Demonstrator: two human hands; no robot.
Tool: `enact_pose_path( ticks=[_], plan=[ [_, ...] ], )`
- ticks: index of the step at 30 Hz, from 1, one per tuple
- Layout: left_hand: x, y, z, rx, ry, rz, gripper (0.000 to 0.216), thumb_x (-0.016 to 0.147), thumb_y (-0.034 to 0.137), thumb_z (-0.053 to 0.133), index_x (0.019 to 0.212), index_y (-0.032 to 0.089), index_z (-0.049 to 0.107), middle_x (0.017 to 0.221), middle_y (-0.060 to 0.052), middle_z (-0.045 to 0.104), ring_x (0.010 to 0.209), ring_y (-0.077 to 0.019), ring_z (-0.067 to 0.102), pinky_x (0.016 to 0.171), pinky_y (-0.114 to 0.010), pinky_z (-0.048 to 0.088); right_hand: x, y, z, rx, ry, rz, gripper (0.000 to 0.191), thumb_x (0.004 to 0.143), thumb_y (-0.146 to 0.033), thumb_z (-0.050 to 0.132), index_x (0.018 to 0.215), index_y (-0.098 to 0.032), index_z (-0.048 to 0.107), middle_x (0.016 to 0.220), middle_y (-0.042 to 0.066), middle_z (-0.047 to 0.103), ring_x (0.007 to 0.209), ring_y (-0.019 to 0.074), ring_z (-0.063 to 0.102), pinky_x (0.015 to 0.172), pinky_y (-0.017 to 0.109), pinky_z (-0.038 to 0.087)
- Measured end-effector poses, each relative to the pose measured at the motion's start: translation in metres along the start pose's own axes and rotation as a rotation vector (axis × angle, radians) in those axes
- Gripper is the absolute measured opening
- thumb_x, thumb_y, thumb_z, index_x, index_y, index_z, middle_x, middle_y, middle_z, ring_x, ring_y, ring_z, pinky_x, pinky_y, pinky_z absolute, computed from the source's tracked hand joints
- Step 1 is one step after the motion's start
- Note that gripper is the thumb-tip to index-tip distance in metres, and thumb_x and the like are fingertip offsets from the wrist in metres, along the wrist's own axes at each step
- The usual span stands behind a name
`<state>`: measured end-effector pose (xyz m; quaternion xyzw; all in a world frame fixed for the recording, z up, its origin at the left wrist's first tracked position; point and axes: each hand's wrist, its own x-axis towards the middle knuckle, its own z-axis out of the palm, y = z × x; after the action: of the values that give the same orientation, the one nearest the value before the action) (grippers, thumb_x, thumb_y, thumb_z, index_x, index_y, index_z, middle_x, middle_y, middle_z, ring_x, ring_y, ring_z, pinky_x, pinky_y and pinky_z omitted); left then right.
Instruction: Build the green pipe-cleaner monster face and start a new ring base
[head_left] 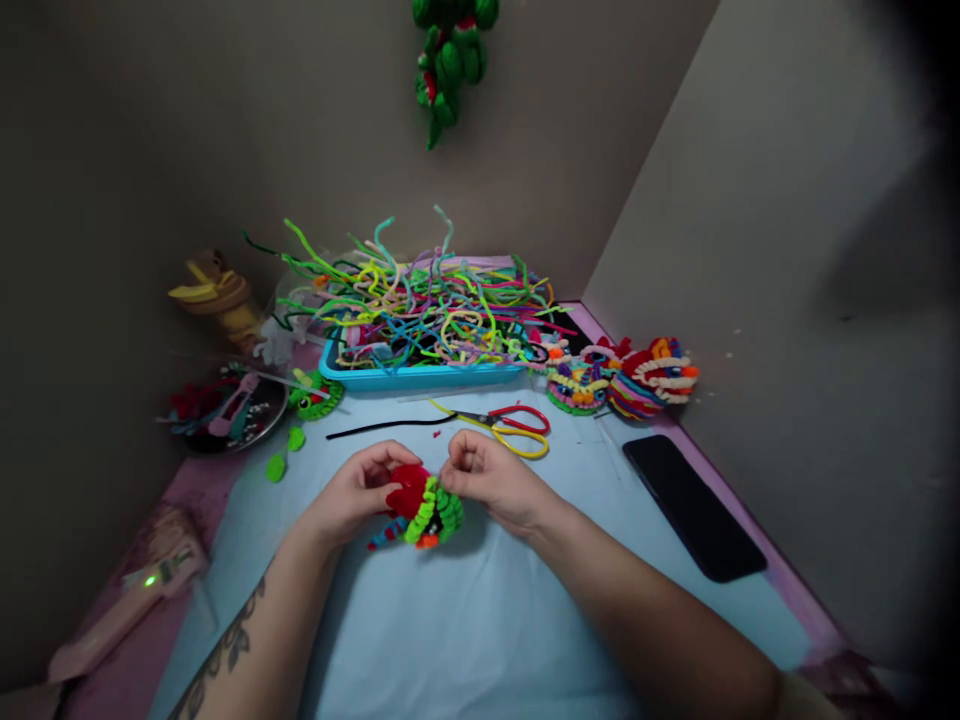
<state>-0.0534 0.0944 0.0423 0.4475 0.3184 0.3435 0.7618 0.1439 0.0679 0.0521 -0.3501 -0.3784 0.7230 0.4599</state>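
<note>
A small pipe-cleaner figure (409,492), red with curled green bands, an orange bit at the bottom and a blue-and-red striped piece at its left, is held just above the blue-covered table. My left hand (365,485) grips its red side between thumb and fingers. On the green side, the fingertips of my right hand (484,475) are pinched together at the figure's upper edge; whether they hold a separate strand is too small to tell. Just beyond my hands lie scissors (517,432) with one red and one yellow handle, and a black pipe cleaner (390,428).
A blue tray (420,378) heaped with colourful pipe cleaners stands at the back. Finished-looking pipe-cleaner figures (649,380) and a phone (694,508) are at the right. On the left are a round dish (259,420), a green figure (316,397) and a pink glue gun (127,600).
</note>
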Motion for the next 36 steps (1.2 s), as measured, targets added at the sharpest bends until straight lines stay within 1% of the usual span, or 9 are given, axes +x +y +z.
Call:
enact_pose_path(
  ticks=[5, 12, 18, 24, 28, 30, 32, 34, 36],
  plan=[
    [0.000, 0.000, -0.004, 0.048, 0.023, 0.005, 0.033, 0.063, 0.020, 0.079, 0.091, 0.016, 0.063, 0.073, -0.003, 0.068, 0.061, -0.0123, 0.062, 0.057, -0.021, 0.049, -0.002, -0.006, -0.002, -0.107, 0.048, -0.033, 0.037, 0.062, -0.037, 0.079, 0.072, -0.018, 0.049, 0.061, -0.007, 0.051, 0.054, 0.0075, 0.045, 0.054, 0.021, 0.032],
    [0.004, 0.003, 0.001, 0.015, 0.077, 0.084, 0.035, 0.061, 0.019, 0.080, 0.091, 0.017, 0.062, 0.074, -0.001, 0.068, 0.061, -0.0108, 0.062, 0.058, -0.019, 0.049, -0.001, -0.008, -0.002, -0.045, 0.097, -0.074, 0.035, 0.059, -0.031, 0.081, 0.079, -0.019, 0.054, 0.070, -0.003, 0.060, 0.064, 0.0105, 0.054, 0.063, 0.023, 0.041],
    [0.006, 0.005, 0.003, -0.121, 0.111, 0.132, 0.038, 0.060, 0.010, 0.073, 0.094, 0.018, 0.059, 0.081, -0.002, 0.070, 0.067, -0.0140, 0.067, 0.062, -0.021, 0.052, 0.003, 0.001, 0.001, 0.111, 0.125, -0.112, 0.030, 0.063, -0.035, 0.078, 0.081, -0.019, 0.061, 0.087, 0.004, 0.069, 0.080, 0.0158, 0.063, 0.074, 0.028, 0.047],
    [0.007, -0.001, 0.004, -0.262, 0.146, 0.129, 0.045, 0.057, 0.004, 0.068, 0.099, 0.020, 0.059, 0.086, -0.001, 0.071, 0.072, -0.0153, 0.068, 0.064, -0.023, 0.053, 0.008, 0.005, 0.000, 0.127, 0.172, -0.159, 0.025, 0.065, -0.035, 0.077, 0.082, -0.019, 0.068, 0.088, 0.005, 0.070, 0.083, 0.0168, 0.064, 0.082, 0.032, 0.048],
    [0.009, -0.004, -0.004, -0.423, 0.242, 0.164, 0.035, 0.065, 0.008, 0.068, 0.097, 0.021, 0.062, 0.093, -0.001, 0.071, 0.079, -0.0161, 0.067, 0.074, -0.027, 0.053, 0.013, 0.007, -0.012, 0.064, 0.229, -0.161, 0.019, 0.071, -0.034, 0.069, 0.083, -0.019, 0.069, 0.091, 0.005, 0.069, 0.087, 0.0169, 0.063, 0.084, 0.033, 0.047],
    [0.010, -0.004, -0.012, -0.477, 0.258, 0.189, 0.026, 0.070, 0.012, 0.067, 0.094, 0.021, 0.064, 0.094, -0.002, 0.071, 0.082, -0.0166, 0.067, 0.079, -0.029, 0.053, 0.015, 0.010, -0.018, -0.078, 0.207, -0.142, 0.018, 0.069, -0.029, 0.070, 0.084, -0.019, 0.068, 0.090, 0.005, 0.069, 0.087, 0.0177, 0.063, 0.083, 0.034, 0.047],
    [0.010, -0.003, -0.019, -0.510, 0.250, 0.204, 0.022, 0.074, 0.014, 0.064, 0.094, 0.021, 0.065, 0.094, -0.002, 0.071, 0.086, -0.0172, 0.067, 0.085, -0.031, 0.052, 0.016, 0.014, -0.020, -0.214, 0.119, -0.121, 0.020, 0.069, -0.025, 0.069, 0.088, -0.020, 0.068, 0.092, 0.004, 0.069, 0.089, 0.0184, 0.063, 0.085, 0.036, 0.047],
    [0.010, -0.001, -0.025, -0.542, 0.242, 0.210, 0.024, 0.076, 0.015, 0.061, 0.100, 0.022, 0.064, 0.097, -0.003, 0.071, 0.092, -0.0180, 0.066, 0.091, -0.034, 0.050, 0.015, 0.016, -0.018, -0.296, 0.025, -0.106, 0.023, 0.072, -0.026, 0.067, 0.094, -0.021, 0.066, 0.096, 0.004, 0.067, 0.092, 0.0185, 0.062, 0.086, 0.036, 0.046],
    [0.009, 0.000, -0.029, -0.574, 0.243, 0.209, 0.030, 0.078, 0.016, 0.058, 0.107, 0.022, 0.063, 0.099, -0.004, 0.070, 0.096, -0.0186, 0.064, 0.093, -0.036, 0.049, 0.014, 0.017, -0.015, -0.362, -0.007, -0.116, 0.030, 0.071, -0.026, 0.068, 0.100, -0.022, 0.064, 0.098, 0.004, 0.066, 0.095, 0.0185, 0.061, 0.086, 0.036, 0.046]
  ],
)
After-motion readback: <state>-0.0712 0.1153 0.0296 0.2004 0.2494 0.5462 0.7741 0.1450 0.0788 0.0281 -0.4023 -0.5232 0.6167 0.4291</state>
